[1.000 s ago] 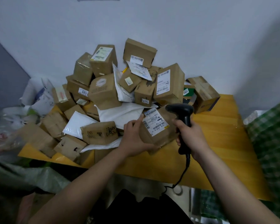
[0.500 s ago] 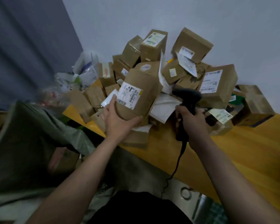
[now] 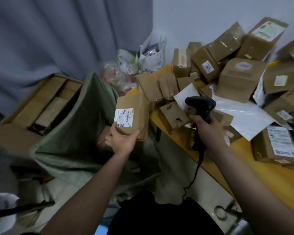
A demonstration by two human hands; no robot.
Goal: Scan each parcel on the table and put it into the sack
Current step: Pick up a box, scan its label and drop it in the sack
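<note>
Only 1 view is showing here, so no part of the scene is being shared with another. The head camera is looking forward and steeply down from above the person's own arms, which are reaching up into the picture from the bottom edge. It is sitting close to both hands: the left hand [image 3: 121, 140] and the right hand [image 3: 209, 131] are filling the middle. Beyond the fingertips, the table [image 3: 270, 177] is running off to the right and the sack [image 3: 75, 133] is lying open to the left. The wide lens is bending straight edges toward the borders.
</note>
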